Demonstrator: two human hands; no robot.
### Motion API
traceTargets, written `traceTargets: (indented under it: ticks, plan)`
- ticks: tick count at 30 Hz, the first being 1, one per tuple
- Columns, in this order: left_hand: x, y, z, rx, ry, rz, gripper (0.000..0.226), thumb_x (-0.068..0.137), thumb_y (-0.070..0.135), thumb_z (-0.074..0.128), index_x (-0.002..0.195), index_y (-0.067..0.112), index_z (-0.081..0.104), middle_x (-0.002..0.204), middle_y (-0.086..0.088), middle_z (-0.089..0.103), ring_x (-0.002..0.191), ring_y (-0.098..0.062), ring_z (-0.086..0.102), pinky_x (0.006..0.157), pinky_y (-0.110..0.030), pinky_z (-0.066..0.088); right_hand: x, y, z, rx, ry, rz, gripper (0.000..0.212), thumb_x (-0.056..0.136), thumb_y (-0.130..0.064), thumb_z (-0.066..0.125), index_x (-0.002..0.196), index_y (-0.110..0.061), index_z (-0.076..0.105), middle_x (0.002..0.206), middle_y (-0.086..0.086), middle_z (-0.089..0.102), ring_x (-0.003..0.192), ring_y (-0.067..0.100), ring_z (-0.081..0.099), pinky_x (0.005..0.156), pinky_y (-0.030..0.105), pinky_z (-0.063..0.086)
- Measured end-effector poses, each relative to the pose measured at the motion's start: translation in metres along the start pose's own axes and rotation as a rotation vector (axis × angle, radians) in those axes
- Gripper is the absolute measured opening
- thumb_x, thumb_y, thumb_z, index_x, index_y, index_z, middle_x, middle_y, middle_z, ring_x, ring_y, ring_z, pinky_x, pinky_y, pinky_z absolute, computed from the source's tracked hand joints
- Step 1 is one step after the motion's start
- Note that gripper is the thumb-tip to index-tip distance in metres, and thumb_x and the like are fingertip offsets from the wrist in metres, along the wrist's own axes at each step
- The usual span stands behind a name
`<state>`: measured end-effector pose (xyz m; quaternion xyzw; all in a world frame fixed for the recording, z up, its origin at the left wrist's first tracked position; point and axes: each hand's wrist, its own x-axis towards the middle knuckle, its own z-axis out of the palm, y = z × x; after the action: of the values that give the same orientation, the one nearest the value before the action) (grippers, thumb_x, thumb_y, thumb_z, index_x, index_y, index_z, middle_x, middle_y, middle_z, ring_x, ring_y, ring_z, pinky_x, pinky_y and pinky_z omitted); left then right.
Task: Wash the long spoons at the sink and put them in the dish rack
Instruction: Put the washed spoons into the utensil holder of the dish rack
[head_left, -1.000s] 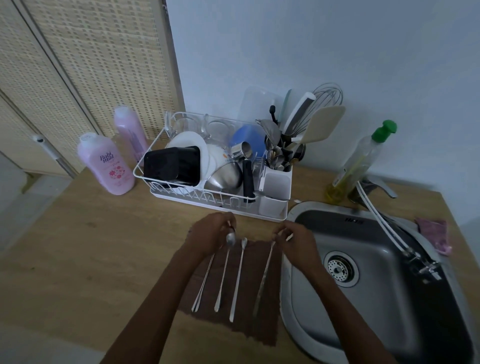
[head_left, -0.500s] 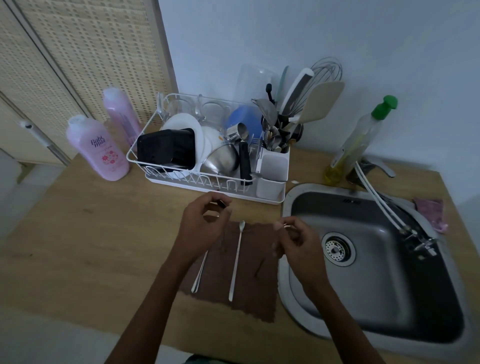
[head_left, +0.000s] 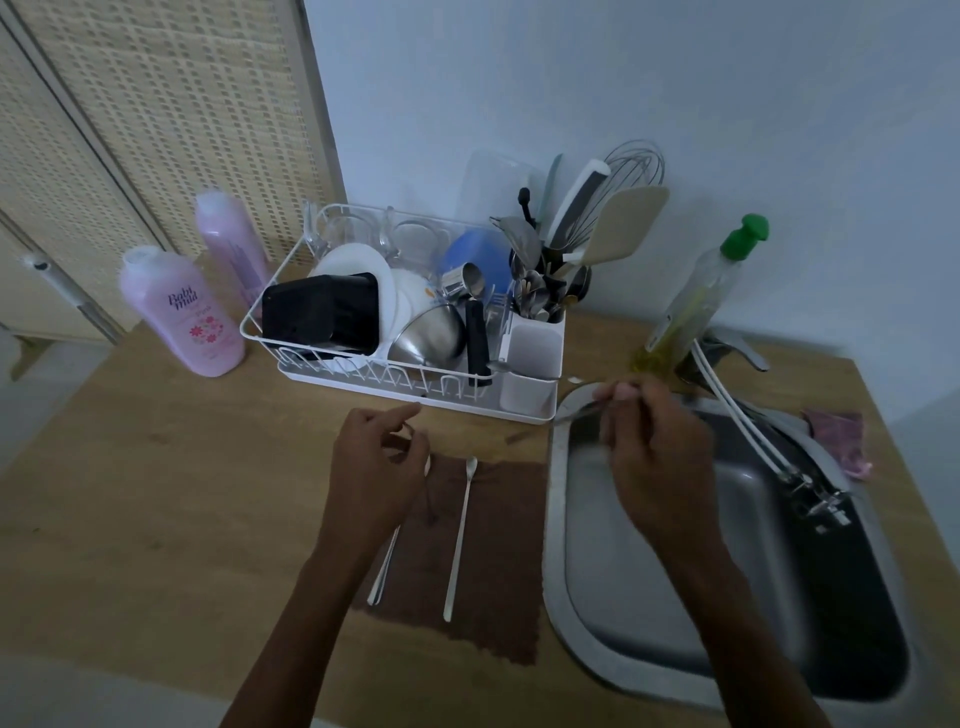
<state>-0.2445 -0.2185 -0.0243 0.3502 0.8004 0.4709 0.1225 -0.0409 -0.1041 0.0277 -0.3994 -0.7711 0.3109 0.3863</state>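
Observation:
One long spoon (head_left: 459, 538) lies on the brown cloth (head_left: 498, 582). Left of it, another long spoon (head_left: 383, 569) is partly hidden under my left hand (head_left: 376, 470), which hovers over the cloth's left edge with loosely curled fingers and nothing plainly in them. My right hand (head_left: 657, 462) is over the sink's (head_left: 555, 519) far left corner and pinches a thin, blurred long spoon (head_left: 579, 410) that points toward the dish rack (head_left: 262, 312). The rack is full of dishes, with a white cutlery holder (head_left: 535, 345) at its right end.
A dish soap bottle (head_left: 693, 306) with a green cap stands behind the sink beside the faucet and its white hoses (head_left: 737, 415). Two pink bottles (head_left: 182, 312) stand left of the rack. A pink rag (head_left: 837, 431) lies on the counter at the far right.
My right hand has lifted a spoon off the cloth and carried it right, over the sink. My left hand has risen from the spoons. Fewer spoons lie on the cloth.

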Motion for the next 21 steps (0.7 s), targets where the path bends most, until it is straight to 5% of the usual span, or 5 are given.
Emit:
traceTargets:
  ticks: [4, 8, 15, 21]
  plan:
    - [0.005, 0.004, -0.01, 0.056, 0.009, -0.018, 0.02, 0.085, 0.014, 0.067, 0.102, 0.017, 0.075, 0.083, 0.005, 0.072, 0.075, -0.002, 0.067, 0.072, -0.004, 0.047, 0.065, -0.008, -0.027, 0.052, 0.224, -0.042, 0.025, 0.105, -0.022, 0.042, 0.095, -0.014, 0.064, 0.069, 0.009, 0.062, 0.057, 0.022, 0.058, 0.053, 0.032, 0.049]
    - [0.011, 0.013, -0.02, 0.041, 0.051, 0.017, 0.022, 0.086, 0.014, 0.064, 0.066, 0.021, 0.071, 0.061, 0.01, 0.07, 0.065, 0.003, 0.066, 0.069, -0.019, 0.051, 0.111, 0.013, -0.012, 0.024, 0.169, -0.02, 0.026, 0.105, -0.02, 0.044, 0.092, -0.014, 0.065, 0.066, 0.004, 0.062, 0.053, 0.013, 0.056, 0.055, 0.03, 0.048]
    - [0.053, 0.045, -0.063, -0.288, 0.286, -0.04, 0.016, 0.087, 0.016, 0.07, 0.102, 0.019, 0.076, 0.079, 0.002, 0.074, 0.074, -0.012, 0.074, 0.075, -0.025, 0.058, 0.127, 0.055, 0.031, 0.002, -0.054, 0.142, 0.036, 0.105, -0.017, 0.044, 0.076, -0.03, 0.061, 0.064, 0.0, 0.062, 0.055, 0.013, 0.056, 0.06, 0.033, 0.05]
    - [0.111, 0.077, -0.041, -0.548, 0.244, -0.111, 0.022, 0.087, 0.003, 0.067, 0.107, 0.013, 0.072, 0.085, -0.001, 0.072, 0.071, -0.007, 0.073, 0.066, -0.016, 0.057, 0.131, 0.077, 0.054, 0.045, -0.264, 0.323, 0.033, 0.104, -0.017, 0.043, 0.083, -0.023, 0.068, 0.063, 0.0, 0.066, 0.054, 0.016, 0.055, 0.052, 0.029, 0.046]
